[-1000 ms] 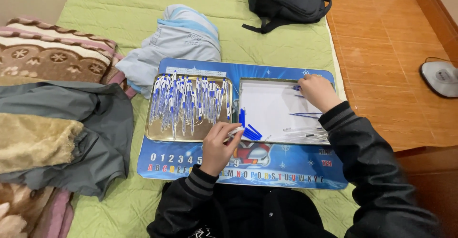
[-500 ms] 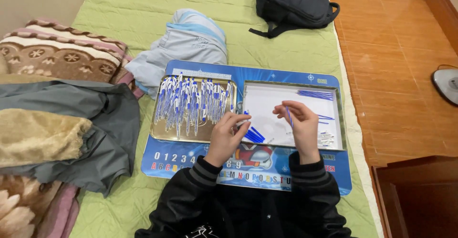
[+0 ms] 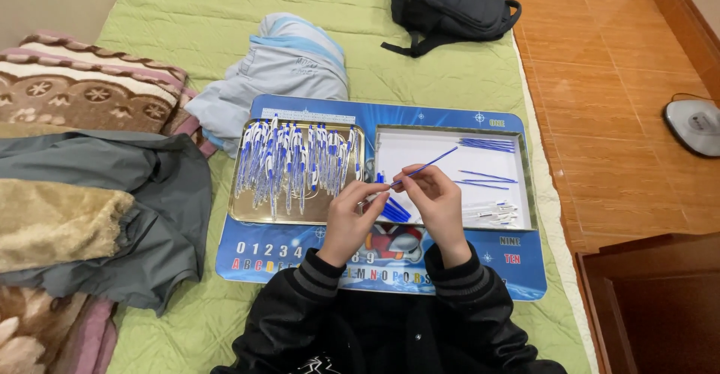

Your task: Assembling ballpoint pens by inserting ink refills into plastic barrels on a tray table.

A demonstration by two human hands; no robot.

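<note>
Both hands now meet before chest; right hand (image 3: 439,198) pinches blue refill (image 3: 424,168), long axis slanting up-right; left hand (image 3: 351,213) grips pen barrel (image 3: 369,198), touching

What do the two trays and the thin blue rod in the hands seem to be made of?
Left tray: probably metal, with a glossy golden floor that mirrors the pens. Right tray: metallic-looking rim, matte white floor, perhaps paper lining. Blue rod, held by the left hand and right hand: likely plastic, thin, smooth and straight.
</note>
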